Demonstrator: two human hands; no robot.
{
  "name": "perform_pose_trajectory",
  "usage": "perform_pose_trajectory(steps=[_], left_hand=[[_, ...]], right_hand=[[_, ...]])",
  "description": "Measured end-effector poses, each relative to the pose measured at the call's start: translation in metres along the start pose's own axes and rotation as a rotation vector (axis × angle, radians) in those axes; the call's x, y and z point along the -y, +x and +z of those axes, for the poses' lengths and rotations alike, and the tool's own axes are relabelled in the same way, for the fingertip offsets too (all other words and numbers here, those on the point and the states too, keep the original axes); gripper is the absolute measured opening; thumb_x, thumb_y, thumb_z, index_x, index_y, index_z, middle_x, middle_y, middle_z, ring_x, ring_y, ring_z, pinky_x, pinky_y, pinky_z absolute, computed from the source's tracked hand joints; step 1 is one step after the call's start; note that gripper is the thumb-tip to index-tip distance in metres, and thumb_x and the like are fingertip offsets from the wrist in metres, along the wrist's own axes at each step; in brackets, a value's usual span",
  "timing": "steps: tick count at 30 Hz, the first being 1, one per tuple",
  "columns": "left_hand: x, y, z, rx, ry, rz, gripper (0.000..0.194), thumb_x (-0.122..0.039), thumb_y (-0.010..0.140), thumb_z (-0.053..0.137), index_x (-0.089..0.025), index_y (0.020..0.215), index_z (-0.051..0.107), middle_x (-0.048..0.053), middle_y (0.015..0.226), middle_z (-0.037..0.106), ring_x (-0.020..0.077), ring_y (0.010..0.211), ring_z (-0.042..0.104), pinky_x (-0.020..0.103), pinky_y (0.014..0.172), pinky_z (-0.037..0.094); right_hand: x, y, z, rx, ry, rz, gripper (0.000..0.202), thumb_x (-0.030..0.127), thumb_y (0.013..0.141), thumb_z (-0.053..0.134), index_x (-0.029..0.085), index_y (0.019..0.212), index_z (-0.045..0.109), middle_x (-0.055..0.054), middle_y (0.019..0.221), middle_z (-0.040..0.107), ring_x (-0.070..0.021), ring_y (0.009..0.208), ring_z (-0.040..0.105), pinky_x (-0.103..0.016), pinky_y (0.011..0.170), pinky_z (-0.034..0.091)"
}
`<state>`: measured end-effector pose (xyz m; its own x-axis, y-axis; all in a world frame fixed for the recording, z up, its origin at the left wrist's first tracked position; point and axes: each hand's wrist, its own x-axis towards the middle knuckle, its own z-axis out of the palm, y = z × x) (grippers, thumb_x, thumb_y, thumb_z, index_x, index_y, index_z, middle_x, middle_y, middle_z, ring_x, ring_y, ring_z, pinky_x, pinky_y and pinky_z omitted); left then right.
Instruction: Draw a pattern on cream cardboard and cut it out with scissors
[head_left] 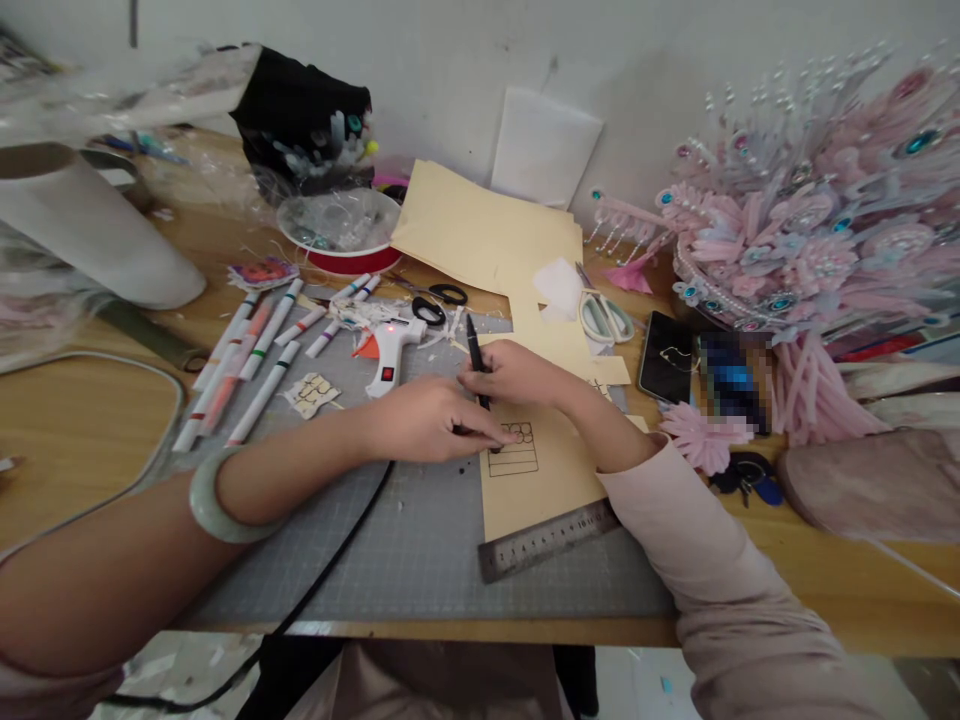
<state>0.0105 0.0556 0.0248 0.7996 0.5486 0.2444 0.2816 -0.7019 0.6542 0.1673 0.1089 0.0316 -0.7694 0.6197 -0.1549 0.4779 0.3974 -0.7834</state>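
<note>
Right hand grips a black pen; left hand, just beside it, overlaps a drawn grid, its grasp unclear to me.

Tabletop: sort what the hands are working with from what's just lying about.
In use:
black pen, in the right hand
drawn-on card, beneath the left hand
ruler, probably: it overlaps the card

Apparently lying about:
glue gun
black-handled scissors
phone
keys
markers

Pale pink sleeves, right one creased — smooth, rounded, pale-green bangle round left forearm.
</note>
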Motion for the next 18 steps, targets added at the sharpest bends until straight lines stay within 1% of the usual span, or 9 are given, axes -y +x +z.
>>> perform_pose_trajectory(steps=[2,5,7,10,14,18], left_hand=[[0.001,0.000,0.000,0.010,-0.012,-0.003,0.021,-0.020,0.084,0.055,-0.022,0.096,0.072,0.002,0.071,0.072,0.0082,0.051,0.058,0.016,0.050,0.039],[0.002,0.000,0.001,0.015,0.009,0.048,0.022,-0.021,0.086,0.052,-0.022,0.098,0.071,0.004,0.078,0.071,0.0097,0.062,0.061,0.017,0.057,0.041],[0.002,0.000,0.001,0.005,0.063,0.074,0.022,-0.022,0.087,0.051,-0.022,0.098,0.070,0.004,0.079,0.068,0.0094,0.063,0.059,0.017,0.057,0.040],[0.002,0.000,0.001,-0.038,0.131,0.106,0.021,-0.022,0.087,0.052,-0.023,0.094,0.071,0.005,0.086,0.065,0.0105,0.069,0.059,0.020,0.064,0.040],[0.003,0.001,0.002,-0.062,0.132,0.165,0.018,-0.018,0.086,0.052,-0.022,0.091,0.070,0.004,0.092,0.068,0.0125,0.081,0.062,0.025,0.079,0.038],[0.003,0.001,0.004,-0.106,0.147,0.209,0.018,-0.018,0.088,0.051,-0.021,0.093,0.067,0.003,0.090,0.070,0.0123,0.083,0.063,0.026,0.079,0.038]], right_hand=[[-0.001,-0.006,-0.002,-0.183,0.064,0.015,0.023,0.029,0.079,0.045,0.018,0.060,0.043,0.005,0.054,0.040,-0.0084,0.053,0.038,-0.022,0.052,0.031],[-0.002,-0.023,-0.003,-0.519,0.173,0.080,0.029,0.038,0.082,0.044,0.018,0.061,0.044,0.005,0.052,0.042,-0.0086,0.051,0.040,-0.022,0.050,0.032],[-0.003,-0.039,-0.002,-0.660,0.233,0.114,0.030,0.040,0.082,0.045,0.018,0.061,0.045,0.004,0.052,0.044,-0.0086,0.049,0.042,-0.022,0.050,0.033],[-0.007,-0.066,0.005,-0.770,0.282,0.195,0.029,0.040,0.081,0.046,0.019,0.060,0.046,0.004,0.051,0.043,-0.0089,0.048,0.042,-0.022,0.047,0.033],[-0.013,-0.097,0.020,-0.805,0.283,0.296,0.029,0.041,0.079,0.047,0.020,0.058,0.047,0.004,0.050,0.043,-0.0103,0.046,0.043,-0.024,0.046,0.034],[-0.015,-0.110,0.030,-0.887,0.286,0.304,0.028,0.040,0.078,0.047,0.021,0.058,0.048,0.003,0.054,0.046,-0.0112,0.048,0.045,-0.025,0.048,0.037]])
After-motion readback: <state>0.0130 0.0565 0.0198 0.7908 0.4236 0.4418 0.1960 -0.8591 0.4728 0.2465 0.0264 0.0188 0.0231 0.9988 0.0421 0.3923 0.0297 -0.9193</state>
